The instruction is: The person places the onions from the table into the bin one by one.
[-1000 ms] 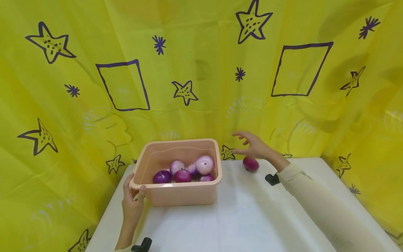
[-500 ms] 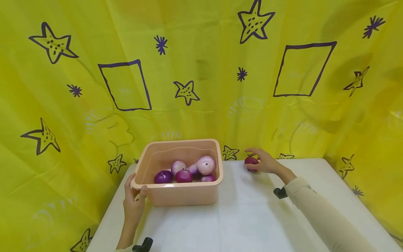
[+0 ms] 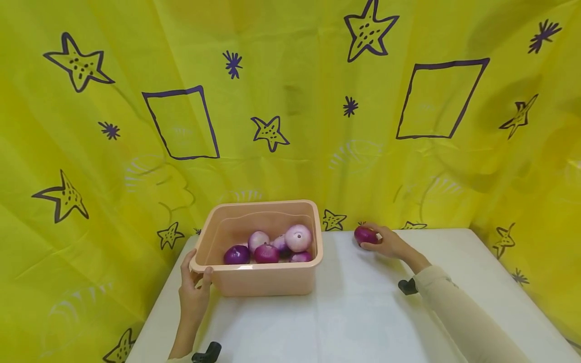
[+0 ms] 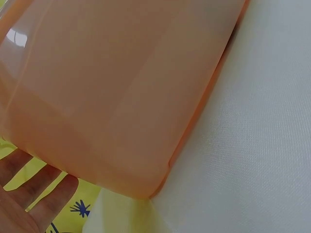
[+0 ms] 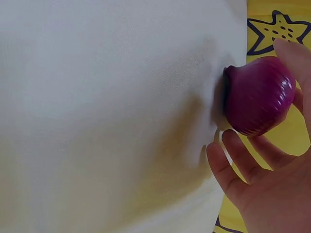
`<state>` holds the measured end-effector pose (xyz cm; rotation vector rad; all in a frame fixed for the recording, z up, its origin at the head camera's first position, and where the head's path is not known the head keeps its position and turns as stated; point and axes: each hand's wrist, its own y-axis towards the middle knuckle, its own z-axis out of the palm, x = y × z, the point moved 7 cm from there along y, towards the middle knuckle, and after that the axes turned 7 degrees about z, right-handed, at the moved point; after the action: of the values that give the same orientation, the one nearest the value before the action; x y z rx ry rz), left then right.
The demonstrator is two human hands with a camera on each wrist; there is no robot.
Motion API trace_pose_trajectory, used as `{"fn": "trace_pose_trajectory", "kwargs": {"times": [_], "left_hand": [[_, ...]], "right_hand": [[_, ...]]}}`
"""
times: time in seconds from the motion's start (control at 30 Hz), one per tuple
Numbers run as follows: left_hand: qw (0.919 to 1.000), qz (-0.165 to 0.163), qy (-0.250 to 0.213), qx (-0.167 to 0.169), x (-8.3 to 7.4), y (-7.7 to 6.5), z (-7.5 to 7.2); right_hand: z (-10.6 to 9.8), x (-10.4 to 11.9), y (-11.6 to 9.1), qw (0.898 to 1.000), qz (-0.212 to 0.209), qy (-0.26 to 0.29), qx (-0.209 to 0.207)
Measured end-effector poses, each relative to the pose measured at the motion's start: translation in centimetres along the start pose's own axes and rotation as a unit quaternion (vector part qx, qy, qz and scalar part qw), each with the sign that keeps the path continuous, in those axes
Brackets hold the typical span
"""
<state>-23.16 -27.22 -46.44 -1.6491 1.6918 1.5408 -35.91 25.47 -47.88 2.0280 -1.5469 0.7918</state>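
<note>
At the back of the table, right of the bin, my right hand (image 3: 390, 244) grips a red onion (image 3: 365, 236) between thumb and fingers. In the right wrist view the onion (image 5: 260, 97) lies against the thumb side of the hand (image 5: 277, 194), with some fingers spread below it. My left hand (image 3: 192, 297) holds the front left corner of a peach plastic bin (image 3: 268, 281), thumb at the front rim and fingers along the left side. Inside the bin are several onions, among them a dark purple onion (image 3: 236, 254) and a pale onion (image 3: 298, 238).
A white-covered table (image 3: 345, 322) bears the bin and the single onion. Close behind its far edge hangs a yellow curtain (image 3: 299, 171) printed with stars, which also runs along both sides.
My right hand has come down and right onto the lone onion and closed its fingers round it. The left hand keeps its hold on the bin.
</note>
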Motion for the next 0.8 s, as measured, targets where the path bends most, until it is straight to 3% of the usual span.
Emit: {"fn": "trace_pose_trajectory", "kwargs": {"times": [0.43, 0.8], "left_hand": [[0.9998, 0.005, -0.017, 0.013, -0.2, 0.0, 0.2], [0.9999, -0.003, -0.009, 0.009, 0.2, 0.0, 0.1]], "right_hand": [[0.2, -1.6, 0.3, 0.999, 0.039, 0.004, -0.006], [0.5, -1.3, 0.3, 0.999, 0.052, 0.016, 0.002]]}}
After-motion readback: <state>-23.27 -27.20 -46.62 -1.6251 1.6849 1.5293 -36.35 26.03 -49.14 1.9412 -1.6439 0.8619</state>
